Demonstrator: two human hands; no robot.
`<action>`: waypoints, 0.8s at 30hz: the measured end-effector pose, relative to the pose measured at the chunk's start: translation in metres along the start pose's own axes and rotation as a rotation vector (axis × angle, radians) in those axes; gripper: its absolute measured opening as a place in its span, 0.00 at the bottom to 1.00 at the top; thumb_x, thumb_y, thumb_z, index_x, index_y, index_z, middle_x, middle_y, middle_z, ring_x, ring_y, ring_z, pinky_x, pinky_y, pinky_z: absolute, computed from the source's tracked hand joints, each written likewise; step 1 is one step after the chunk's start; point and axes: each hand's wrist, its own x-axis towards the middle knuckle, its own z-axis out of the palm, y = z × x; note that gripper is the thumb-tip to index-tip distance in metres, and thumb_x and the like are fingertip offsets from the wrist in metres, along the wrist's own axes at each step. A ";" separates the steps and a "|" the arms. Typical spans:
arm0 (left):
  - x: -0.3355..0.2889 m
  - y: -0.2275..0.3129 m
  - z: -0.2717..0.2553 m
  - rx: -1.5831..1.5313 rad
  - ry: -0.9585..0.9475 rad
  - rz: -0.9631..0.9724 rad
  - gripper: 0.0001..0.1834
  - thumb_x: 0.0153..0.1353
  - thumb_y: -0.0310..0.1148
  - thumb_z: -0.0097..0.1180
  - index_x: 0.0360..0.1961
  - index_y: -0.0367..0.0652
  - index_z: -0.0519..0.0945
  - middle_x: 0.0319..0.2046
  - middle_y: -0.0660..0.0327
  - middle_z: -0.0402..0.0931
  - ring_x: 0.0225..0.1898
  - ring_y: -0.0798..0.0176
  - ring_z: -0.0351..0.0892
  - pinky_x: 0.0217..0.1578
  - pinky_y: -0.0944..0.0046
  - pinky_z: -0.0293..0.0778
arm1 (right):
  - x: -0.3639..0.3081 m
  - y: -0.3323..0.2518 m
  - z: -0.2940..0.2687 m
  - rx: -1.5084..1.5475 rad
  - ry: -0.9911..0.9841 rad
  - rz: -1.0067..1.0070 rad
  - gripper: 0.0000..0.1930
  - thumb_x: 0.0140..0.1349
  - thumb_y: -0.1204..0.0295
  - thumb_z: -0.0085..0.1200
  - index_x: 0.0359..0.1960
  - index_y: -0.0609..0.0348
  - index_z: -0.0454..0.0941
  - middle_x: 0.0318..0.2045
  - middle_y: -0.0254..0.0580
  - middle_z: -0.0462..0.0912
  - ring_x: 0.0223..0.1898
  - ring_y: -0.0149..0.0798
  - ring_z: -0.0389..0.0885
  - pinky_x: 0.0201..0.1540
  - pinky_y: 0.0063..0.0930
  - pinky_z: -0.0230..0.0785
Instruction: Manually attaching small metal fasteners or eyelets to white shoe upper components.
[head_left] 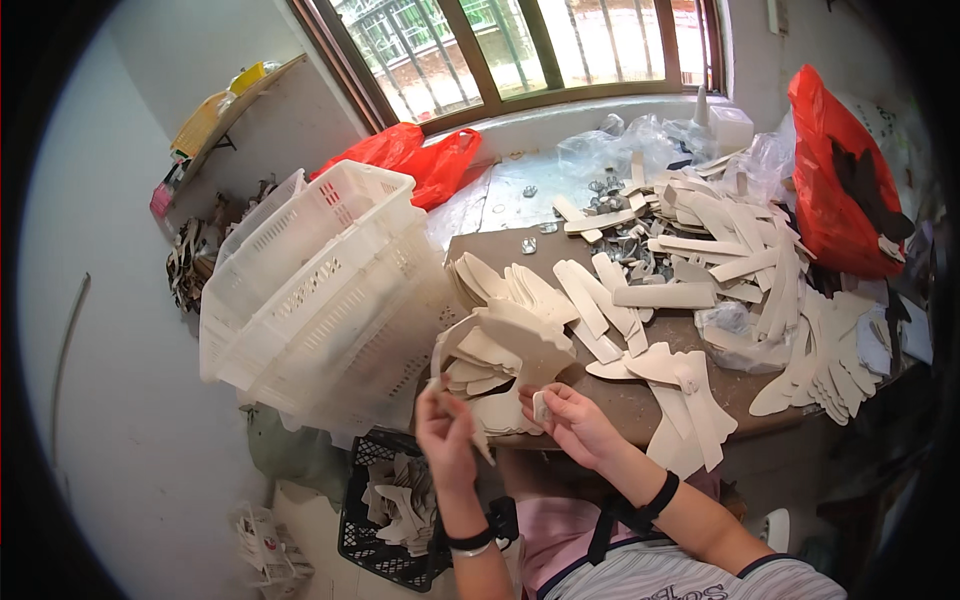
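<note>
My left hand is closed on a cream cut piece, whose pointed end hangs down beside the wrist. My right hand, fingers bent, pinches a small cream piece. Both hands are at the table's near edge, a short way apart. Just beyond them stands a curved cream sheet, with stacked cream pieces partly behind it. More fanned cream pieces lie farther back. Right of my right hand, several long cut pieces overhang the edge.
White plastic crates stand at the left. A black basket below holds cream scraps. Cream strips heap over small metal buckles on the brown table. Red bags and clear plastic lie near the window.
</note>
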 end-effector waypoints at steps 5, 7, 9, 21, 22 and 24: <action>-0.044 0.070 -0.017 -0.093 0.006 0.337 0.19 0.66 0.34 0.58 0.53 0.35 0.70 0.32 0.65 0.72 0.28 0.77 0.67 0.28 0.78 0.63 | -0.004 -0.002 0.011 -0.078 0.031 0.023 0.07 0.69 0.69 0.51 0.43 0.58 0.74 0.48 0.39 0.79 0.48 0.32 0.76 0.56 0.28 0.68; -0.054 0.070 -0.009 0.267 0.417 0.291 0.14 0.68 0.30 0.54 0.51 0.37 0.70 0.34 0.65 0.74 0.31 0.77 0.69 0.31 0.77 0.66 | -0.012 -0.011 0.020 -0.102 0.085 0.027 0.07 0.68 0.71 0.53 0.44 0.59 0.77 0.44 0.36 0.80 0.43 0.30 0.78 0.49 0.23 0.70; -0.059 0.059 -0.005 0.325 0.299 0.119 0.08 0.67 0.28 0.54 0.44 0.37 0.73 0.37 0.66 0.75 0.35 0.77 0.71 0.35 0.77 0.66 | -0.034 -0.029 0.028 -0.226 0.132 -0.006 0.06 0.67 0.73 0.54 0.43 0.61 0.78 0.42 0.37 0.80 0.41 0.30 0.79 0.46 0.22 0.72; -0.096 0.006 0.074 0.203 -0.131 -0.180 0.07 0.64 0.23 0.56 0.40 0.28 0.79 0.39 0.58 0.77 0.36 0.70 0.76 0.37 0.73 0.71 | -0.114 -0.076 0.046 -0.783 0.076 -0.273 0.10 0.57 0.88 0.58 0.40 0.66 0.80 0.36 0.35 0.80 0.39 0.27 0.79 0.44 0.20 0.74; -0.096 0.008 0.077 0.242 -0.160 -0.144 0.08 0.64 0.24 0.56 0.41 0.28 0.79 0.38 0.57 0.78 0.37 0.68 0.77 0.38 0.72 0.71 | -0.116 -0.080 0.043 -0.785 0.085 -0.275 0.10 0.57 0.88 0.58 0.40 0.66 0.80 0.36 0.35 0.80 0.39 0.27 0.79 0.44 0.20 0.74; -0.099 0.013 0.083 0.259 -0.182 -0.168 0.08 0.64 0.24 0.56 0.40 0.28 0.79 0.38 0.55 0.78 0.37 0.66 0.77 0.38 0.71 0.71 | -0.121 -0.084 0.037 -0.846 0.072 -0.289 0.10 0.55 0.89 0.58 0.38 0.66 0.81 0.35 0.37 0.80 0.39 0.28 0.79 0.44 0.21 0.74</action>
